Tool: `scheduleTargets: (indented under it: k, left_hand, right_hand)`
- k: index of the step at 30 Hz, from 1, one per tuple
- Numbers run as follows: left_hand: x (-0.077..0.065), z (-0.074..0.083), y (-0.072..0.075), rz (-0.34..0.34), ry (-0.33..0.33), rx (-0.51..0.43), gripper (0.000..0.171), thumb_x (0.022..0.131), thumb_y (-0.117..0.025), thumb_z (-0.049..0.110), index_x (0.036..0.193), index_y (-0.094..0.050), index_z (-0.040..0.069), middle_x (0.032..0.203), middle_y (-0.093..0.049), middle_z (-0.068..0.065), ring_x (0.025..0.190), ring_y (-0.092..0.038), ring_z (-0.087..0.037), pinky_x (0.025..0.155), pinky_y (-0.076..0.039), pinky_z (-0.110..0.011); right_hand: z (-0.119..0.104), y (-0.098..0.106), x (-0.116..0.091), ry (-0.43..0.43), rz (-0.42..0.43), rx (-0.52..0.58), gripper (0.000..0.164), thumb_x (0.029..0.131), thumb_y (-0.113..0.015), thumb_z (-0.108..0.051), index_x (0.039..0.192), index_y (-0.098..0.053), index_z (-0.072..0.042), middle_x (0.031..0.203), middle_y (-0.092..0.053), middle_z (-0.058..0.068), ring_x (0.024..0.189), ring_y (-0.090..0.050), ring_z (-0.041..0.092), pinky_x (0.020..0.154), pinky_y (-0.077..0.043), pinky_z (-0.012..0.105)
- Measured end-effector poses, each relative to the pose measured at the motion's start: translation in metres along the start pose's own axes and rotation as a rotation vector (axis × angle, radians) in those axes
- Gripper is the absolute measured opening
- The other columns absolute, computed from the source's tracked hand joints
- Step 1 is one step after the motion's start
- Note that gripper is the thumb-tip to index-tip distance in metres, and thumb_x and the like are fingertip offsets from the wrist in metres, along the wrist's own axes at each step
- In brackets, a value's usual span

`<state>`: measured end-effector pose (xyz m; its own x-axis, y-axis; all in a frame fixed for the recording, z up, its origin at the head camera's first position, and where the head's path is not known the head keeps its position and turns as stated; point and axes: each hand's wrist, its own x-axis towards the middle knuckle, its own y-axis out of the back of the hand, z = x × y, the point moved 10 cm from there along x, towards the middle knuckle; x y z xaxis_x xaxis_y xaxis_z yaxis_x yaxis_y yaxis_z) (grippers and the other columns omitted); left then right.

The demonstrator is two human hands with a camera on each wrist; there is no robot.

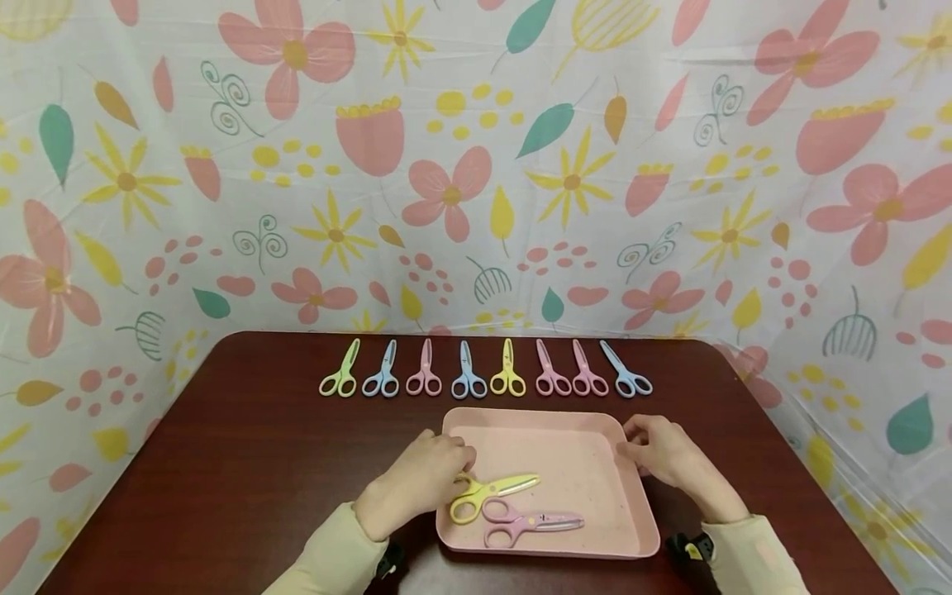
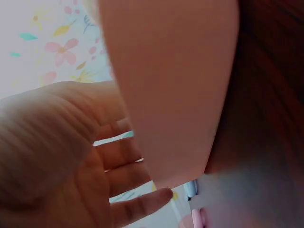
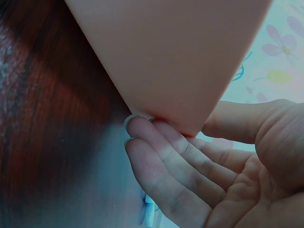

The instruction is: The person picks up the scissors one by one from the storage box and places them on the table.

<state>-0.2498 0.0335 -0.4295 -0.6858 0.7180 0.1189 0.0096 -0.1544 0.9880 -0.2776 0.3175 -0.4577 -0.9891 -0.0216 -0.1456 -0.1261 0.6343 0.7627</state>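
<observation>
A pink tray [image 1: 565,463] lies near the table's front edge, a pair of yellow scissors [image 1: 513,484] and a pair of pink scissors [image 1: 550,523] inside it. My left hand [image 1: 427,471] reaches over the tray's left rim. Its fingertips are at a handle loop of the yellow scissors and appear to pinch it; the exact contact is hidden. In the left wrist view the tray wall [image 2: 175,85] covers most fingertips. My right hand [image 1: 662,450] grips the tray's right rim near the far corner, with its fingers [image 3: 166,161] against the outside wall and the thumb at the rim.
Along the back of the dark wooden table [image 1: 297,463] several scissors lie in a row, from green scissors [image 1: 342,372] at the left to blue scissors [image 1: 625,372] at the right. Behind hangs a flower-patterned curtain [image 1: 476,165].
</observation>
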Motion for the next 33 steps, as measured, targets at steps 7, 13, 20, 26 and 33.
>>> scheduleTargets:
  k: [7,13,20,26,33]
  left_hand:
    - [-0.003,0.006,-0.003,-0.016,-0.005,0.05,0.018,0.079,-0.08,0.023,0.074,-0.062,0.02,0.067,-0.049,0.011,0.062,-0.051,-0.007,0.063,-0.038,-0.031]
    - [-0.004,0.009,-0.003,-0.038,0.009,0.037,0.025,0.076,-0.078,0.037,0.073,-0.06,0.021,0.066,-0.047,0.012,0.063,-0.05,-0.006,0.066,-0.037,-0.032]
    - [-0.005,0.01,-0.007,-0.105,0.04,0.1,0.034,0.075,-0.079,0.039,0.067,-0.052,0.022,0.068,-0.045,0.009,0.065,-0.049,-0.01,0.067,-0.036,-0.033]
    - [-0.005,0.012,-0.012,-0.123,0.065,0.148,0.039,0.075,-0.08,0.044,0.064,-0.05,0.022,0.071,-0.045,0.007,0.069,-0.049,-0.012,0.068,-0.035,-0.033]
    - [-0.004,0.015,-0.015,-0.122,0.059,0.162,0.036,0.076,-0.08,0.037,0.062,-0.051,0.021,0.07,-0.045,0.006,0.067,-0.047,-0.012,0.066,-0.035,-0.033]
  right_hand:
    - [0.0,-0.002,0.001,-0.008,-0.004,0.019,0.013,0.089,-0.067,-0.006,0.099,-0.062,0.001,0.074,-0.061,0.006,0.061,-0.064,0.018,0.058,-0.056,0.035]
    - [0.001,-0.002,0.0,-0.014,-0.001,0.007,0.014,0.089,-0.067,-0.005,0.099,-0.061,0.001,0.073,-0.06,0.005,0.062,-0.064,0.019,0.058,-0.056,0.035]
    - [-0.002,-0.001,0.0,-0.008,-0.006,0.013,0.013,0.089,-0.067,-0.005,0.098,-0.061,0.0,0.074,-0.061,0.006,0.062,-0.064,0.019,0.058,-0.056,0.036]
    - [-0.002,0.001,0.001,-0.002,-0.006,0.011,0.013,0.089,-0.067,-0.006,0.098,-0.061,0.0,0.073,-0.061,0.005,0.062,-0.064,0.019,0.057,-0.056,0.035]
    - [0.001,-0.002,0.0,-0.018,-0.011,0.031,0.011,0.089,-0.067,-0.005,0.097,-0.061,-0.001,0.073,-0.061,0.005,0.062,-0.065,0.019,0.058,-0.056,0.036]
